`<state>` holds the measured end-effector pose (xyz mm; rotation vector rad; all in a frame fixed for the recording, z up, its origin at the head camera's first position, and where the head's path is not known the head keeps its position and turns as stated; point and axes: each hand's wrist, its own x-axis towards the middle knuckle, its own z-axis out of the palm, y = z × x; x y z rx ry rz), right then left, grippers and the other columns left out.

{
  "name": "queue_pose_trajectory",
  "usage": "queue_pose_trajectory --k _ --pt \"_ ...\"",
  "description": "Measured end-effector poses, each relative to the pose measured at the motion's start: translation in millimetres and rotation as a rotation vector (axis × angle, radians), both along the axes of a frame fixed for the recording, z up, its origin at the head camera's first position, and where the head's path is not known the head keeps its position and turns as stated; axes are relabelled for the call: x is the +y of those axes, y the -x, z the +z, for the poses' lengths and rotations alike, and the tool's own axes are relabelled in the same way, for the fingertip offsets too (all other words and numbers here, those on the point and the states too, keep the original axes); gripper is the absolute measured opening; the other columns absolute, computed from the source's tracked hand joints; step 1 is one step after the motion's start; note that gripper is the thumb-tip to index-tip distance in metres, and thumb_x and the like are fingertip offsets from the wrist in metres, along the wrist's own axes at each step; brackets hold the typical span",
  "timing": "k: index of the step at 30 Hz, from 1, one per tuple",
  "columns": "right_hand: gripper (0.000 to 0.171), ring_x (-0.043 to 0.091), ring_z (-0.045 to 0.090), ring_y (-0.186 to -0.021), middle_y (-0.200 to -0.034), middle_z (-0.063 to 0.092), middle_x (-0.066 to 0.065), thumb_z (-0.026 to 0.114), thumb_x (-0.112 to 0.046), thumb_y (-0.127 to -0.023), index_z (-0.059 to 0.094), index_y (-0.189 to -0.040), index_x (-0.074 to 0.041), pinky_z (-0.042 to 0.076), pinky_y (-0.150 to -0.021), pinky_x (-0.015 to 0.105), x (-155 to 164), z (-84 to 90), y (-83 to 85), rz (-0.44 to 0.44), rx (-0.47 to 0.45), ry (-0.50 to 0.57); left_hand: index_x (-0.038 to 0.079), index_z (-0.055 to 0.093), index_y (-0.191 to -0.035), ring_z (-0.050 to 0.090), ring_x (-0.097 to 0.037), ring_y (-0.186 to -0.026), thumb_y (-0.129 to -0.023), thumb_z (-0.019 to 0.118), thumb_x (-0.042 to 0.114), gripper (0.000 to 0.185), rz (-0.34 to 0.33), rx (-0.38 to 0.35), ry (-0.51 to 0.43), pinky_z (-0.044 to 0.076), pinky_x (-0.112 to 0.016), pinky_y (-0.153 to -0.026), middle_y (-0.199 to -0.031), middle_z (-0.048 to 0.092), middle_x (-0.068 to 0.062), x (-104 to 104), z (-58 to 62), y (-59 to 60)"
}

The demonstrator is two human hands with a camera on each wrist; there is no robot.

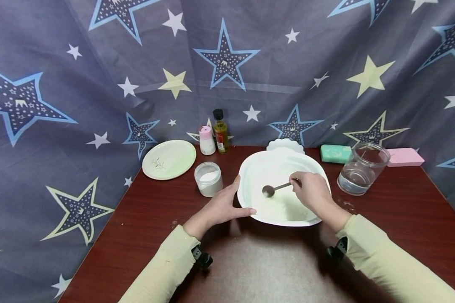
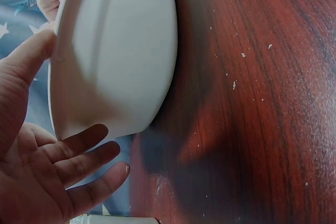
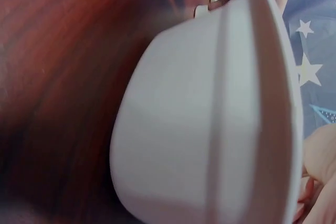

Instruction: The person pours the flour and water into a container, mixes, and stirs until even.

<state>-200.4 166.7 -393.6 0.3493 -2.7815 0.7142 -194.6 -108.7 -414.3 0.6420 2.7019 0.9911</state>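
Observation:
A white basin (image 1: 250, 162) stands on the table with a pale whitish layer (image 1: 277, 206) across its bottom. My left hand (image 1: 223, 206) spreads against the basin's left side, its thumb at the near rim; in the left wrist view the other fingers extend loosely beside the outer wall. Over the basin's right part, my right hand (image 1: 312, 193) grips the handle of a dark metal spoon (image 1: 268, 191), whose round bowl is down inside the basin. The right wrist view mostly shows the basin's outer wall (image 3: 173, 114), with the spoon hidden behind it.
Left of the basin are a jar of white powder (image 1: 208, 180), an oval plate (image 1: 168, 160), a pink-capped shaker (image 1: 206, 141) and an oil bottle (image 1: 221, 132). A scalloped white dish (image 1: 285, 144) lies behind. At right stand a pitcher of water (image 1: 360, 170), green block (image 1: 335, 154) and pink block (image 1: 405, 157).

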Motion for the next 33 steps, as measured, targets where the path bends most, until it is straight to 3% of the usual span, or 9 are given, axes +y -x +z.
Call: queue_pose_trajectory --k 8,16,27,33 --pt "0.013 0.032 0.062 -0.068 -0.07 0.07 0.003 0.061 -0.005 -0.088 0.073 -0.093 -0.004 0.045 -0.062 0.046 14 2.0 8.2 -0.082 0.002 -0.021 0.008 0.011 -0.157 0.035 -0.022 -0.139 -0.077 0.077 0.054 0.114 0.001 0.008 -0.009 0.034 -0.039 -0.109 -0.157 0.027 -0.012 0 -0.8 -0.2" --pt "0.01 0.039 0.061 -0.063 -0.081 0.071 0.014 0.066 -0.005 -0.087 0.074 -0.093 -0.004 0.044 -0.059 0.05 26 2.4 11.7 -0.101 0.08 -0.06 0.008 0.01 -0.157 0.034 -0.022 -0.139 -0.077 0.077 0.054 0.114 0.004 -0.007 -0.011 0.033 -0.039 -0.109 -0.158 0.026 -0.012 0 0.0 -0.4" --pt "0.01 0.037 0.062 -0.064 -0.079 0.07 0.014 0.065 -0.001 -0.087 0.073 -0.091 -0.005 0.046 -0.057 0.051 40 7.6 7.4 -0.095 0.128 -0.123 0.007 0.01 -0.157 0.033 -0.022 -0.14 -0.077 0.077 0.055 0.114 0.004 -0.007 -0.009 0.032 -0.039 -0.11 -0.158 0.026 -0.012 0 0.2 -0.7" --pt "0.012 0.035 0.06 -0.062 -0.077 0.069 0.013 0.063 0.0 -0.088 0.073 -0.089 -0.007 0.045 -0.053 0.05 46 16.0 -1.0 -0.092 0.078 -0.159 0.008 0.009 -0.157 0.033 -0.022 -0.14 -0.077 0.076 0.055 0.114 0.004 -0.005 0.001 0.033 -0.039 -0.11 -0.158 0.026 -0.011 0 -0.7 0.3"
